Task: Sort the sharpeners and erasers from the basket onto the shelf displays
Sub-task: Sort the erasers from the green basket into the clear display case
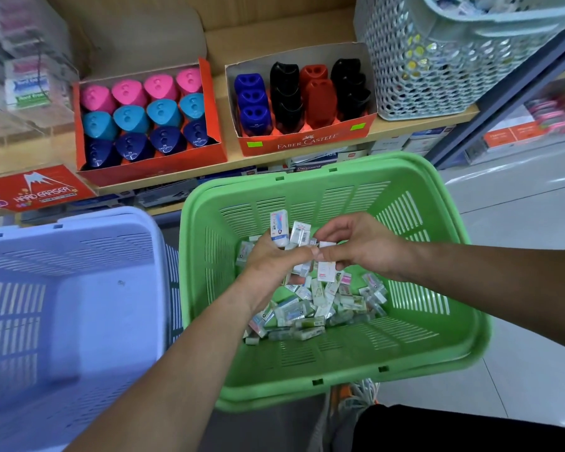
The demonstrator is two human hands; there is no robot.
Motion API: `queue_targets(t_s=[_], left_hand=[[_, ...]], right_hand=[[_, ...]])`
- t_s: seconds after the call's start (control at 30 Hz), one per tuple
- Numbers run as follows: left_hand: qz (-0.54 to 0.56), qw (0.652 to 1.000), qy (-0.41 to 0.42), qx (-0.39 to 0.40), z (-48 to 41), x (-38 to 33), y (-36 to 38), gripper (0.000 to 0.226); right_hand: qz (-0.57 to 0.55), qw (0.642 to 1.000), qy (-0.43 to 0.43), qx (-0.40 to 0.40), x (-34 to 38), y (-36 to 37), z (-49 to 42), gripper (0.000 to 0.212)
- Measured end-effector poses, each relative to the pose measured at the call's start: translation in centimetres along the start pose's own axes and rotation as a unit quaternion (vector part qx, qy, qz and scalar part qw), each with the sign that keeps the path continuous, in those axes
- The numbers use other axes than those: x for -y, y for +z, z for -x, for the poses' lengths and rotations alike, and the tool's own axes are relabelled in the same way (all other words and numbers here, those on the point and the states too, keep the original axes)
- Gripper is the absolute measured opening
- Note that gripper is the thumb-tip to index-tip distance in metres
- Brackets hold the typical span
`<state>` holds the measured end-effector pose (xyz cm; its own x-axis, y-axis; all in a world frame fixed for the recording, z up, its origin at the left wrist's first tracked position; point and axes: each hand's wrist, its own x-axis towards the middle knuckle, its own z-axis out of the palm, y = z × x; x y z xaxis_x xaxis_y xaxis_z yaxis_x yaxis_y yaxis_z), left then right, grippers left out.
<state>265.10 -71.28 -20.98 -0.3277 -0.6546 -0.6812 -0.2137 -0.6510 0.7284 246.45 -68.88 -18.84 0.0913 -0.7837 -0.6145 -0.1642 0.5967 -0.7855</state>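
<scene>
A green basket (pixel 444 337) holds a pile of wrapped erasers (pixel 310 313) on its bottom. Above the pile my left hand (pixel 273 262) grips a bunch of several erasers (pixel 289 231) that stick up from its fingers. My right hand (pixel 356 247) meets it from the right and pinches a white eraser (pixel 326 267) that hangs down. On the shelf behind stand two display boxes: one with pink, light-blue and navy triangular sharpeners (pixel 144 117), one with blue, black and red double-hole sharpeners (pixel 302 94).
An empty lilac basket (pixel 79 288) sits left of the green one. A red "Hard Eraser" box (pixel 36 189) lies at the shelf's left front edge. A pale perforated basket (pixel 437 57) stands at the shelf's right end. Tiled floor spreads to the right.
</scene>
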Motion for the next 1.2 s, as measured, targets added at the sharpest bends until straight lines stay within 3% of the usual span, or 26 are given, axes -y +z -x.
queue_targets(t_s=[0.03, 0.17, 0.33, 0.57, 0.7, 0.9, 1.07, 1.2], left_hand=[[-0.019, 1.000, 0.008, -0.008, 0.0, -0.1, 0.1, 0.085], [-0.065, 0.998, 0.025, -0.006, 0.4, -0.1, 0.1, 0.035], [-0.147, 0.988, 0.043, 0.007, 1.1, -0.2, 0.3, 0.040], [-0.201, 0.975, 0.080, 0.044, 2.4, -0.4, 1.0, 0.053], [-0.151, 0.987, 0.044, 0.025, 2.7, -0.1, 0.3, 0.058], [0.095, 0.995, -0.006, 0.015, 3.7, -1.3, -0.6, 0.048], [0.129, 0.991, 0.020, 0.021, 5.4, -3.2, -1.4, 0.031], [0.146, 0.987, 0.066, 0.011, 7.8, -5.3, -2.7, 0.045]], right_hand=[[0.006, 1.000, 0.001, 0.000, 0.1, 0.0, 0.1, 0.028], [0.030, 1.000, -0.005, -0.006, 0.7, -0.9, 0.1, 0.022], [0.108, 0.992, -0.053, -0.040, 2.6, -1.5, -0.6, 0.014], [0.177, 0.983, -0.036, 0.023, 3.8, 1.4, -1.4, 0.027], [0.056, 0.998, -0.026, -0.015, 4.2, 0.9, -1.3, 0.016], [-0.050, 0.998, -0.005, 0.023, 5.4, -1.2, 1.0, 0.011], [-0.105, 0.993, -0.024, 0.046, 8.6, -0.1, 3.7, 0.013], [-0.147, 0.987, -0.036, 0.055, 11.1, 1.8, 6.2, 0.026]])
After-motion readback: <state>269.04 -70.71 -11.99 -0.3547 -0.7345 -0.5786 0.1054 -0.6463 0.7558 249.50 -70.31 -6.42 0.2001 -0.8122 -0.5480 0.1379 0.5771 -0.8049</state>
